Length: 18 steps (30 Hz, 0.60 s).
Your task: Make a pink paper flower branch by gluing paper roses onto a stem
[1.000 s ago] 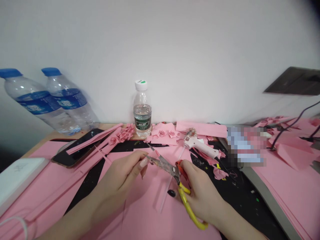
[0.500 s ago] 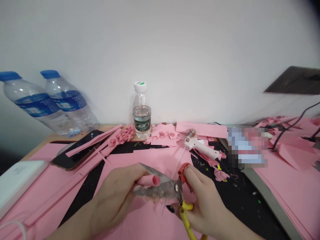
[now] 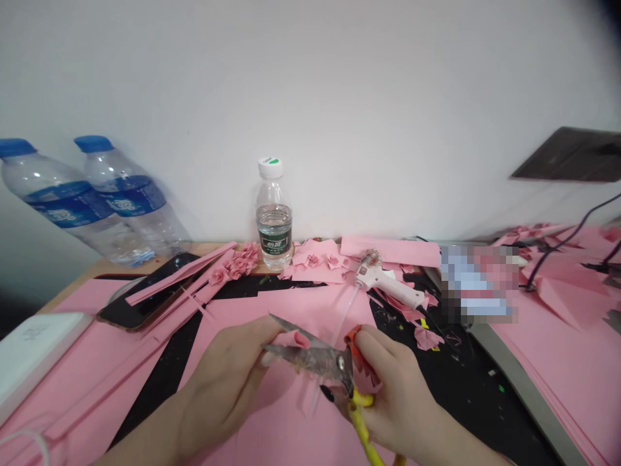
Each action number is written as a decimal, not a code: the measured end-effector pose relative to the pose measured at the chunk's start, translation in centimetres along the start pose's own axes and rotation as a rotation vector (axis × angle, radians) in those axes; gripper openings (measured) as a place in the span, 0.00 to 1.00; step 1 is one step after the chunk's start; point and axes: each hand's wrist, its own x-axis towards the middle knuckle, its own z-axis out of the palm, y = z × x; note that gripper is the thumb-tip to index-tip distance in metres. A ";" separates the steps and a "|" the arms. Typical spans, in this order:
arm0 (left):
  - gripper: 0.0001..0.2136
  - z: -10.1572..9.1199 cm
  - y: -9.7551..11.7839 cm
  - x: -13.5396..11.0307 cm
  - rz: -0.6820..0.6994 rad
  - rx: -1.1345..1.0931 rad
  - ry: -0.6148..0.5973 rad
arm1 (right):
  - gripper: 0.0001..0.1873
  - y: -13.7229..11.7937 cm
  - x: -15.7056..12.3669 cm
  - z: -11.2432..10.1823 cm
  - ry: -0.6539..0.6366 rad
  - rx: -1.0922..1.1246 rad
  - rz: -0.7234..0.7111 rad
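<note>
Table (image 3: 111, 266) is covered with pink paper sheets and a black mat. One pair of yellow-handled scissors (image 3: 315, 358) is gripped by the right hand (image 3: 400, 404), its fingers (image 3: 373, 346) curled around the orange handle. One rolled pink paper piece (image 3: 294, 339) is pinched by the left hand (image 3: 228, 382), just at the parted blades, with fingers pressed on it. Farther off are one white glue gun (image 3: 383, 285), one phone (image 3: 145, 291), one small upright water bottle (image 3: 274, 220) and two large tilted water bottles (image 3: 68, 204).
</note>
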 end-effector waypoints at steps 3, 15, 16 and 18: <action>0.11 -0.1 0.1 0.2 0.003 0.033 -0.018 | 0.23 -0.1 -0.1 -0.1 -0.009 0.000 0.000; 0.14 0.0 1.3 1.0 -0.288 0.028 -0.062 | 0.24 -0.7 0.6 -0.9 -0.245 0.064 0.227; 0.14 0.0 1.3 1.0 -0.290 0.024 -0.080 | 0.24 -0.7 0.6 -0.9 -0.266 0.077 0.238; 0.15 0.1 1.4 1.0 -0.308 0.054 -0.113 | 0.23 -0.7 0.5 -0.8 -0.288 0.089 0.253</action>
